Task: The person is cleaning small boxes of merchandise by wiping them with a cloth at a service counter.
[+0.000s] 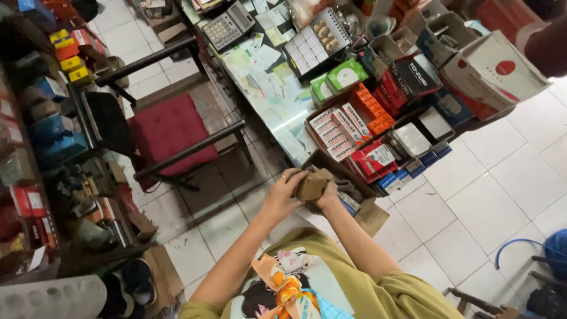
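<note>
Both of my hands are raised in front of my chest around a small brown cardboard box (313, 184). My left hand (283, 192) grips its left side, a ring showing on one finger. My right hand (328, 195) holds the box from the right and underneath, mostly hidden behind it. Just beyond the hands stands an open brown carton (354, 204) on the floor with small boxes inside.
A glass-topped counter (277, 100) carries papers, a calculator (227, 25) and a compartment tray. Stacked red, orange, green and black boxes (366, 124) crowd its right end. A red-cushioned chair (171, 133) stands left, shelves (41, 147) of goods further left. White tiled floor (502, 189) lies right.
</note>
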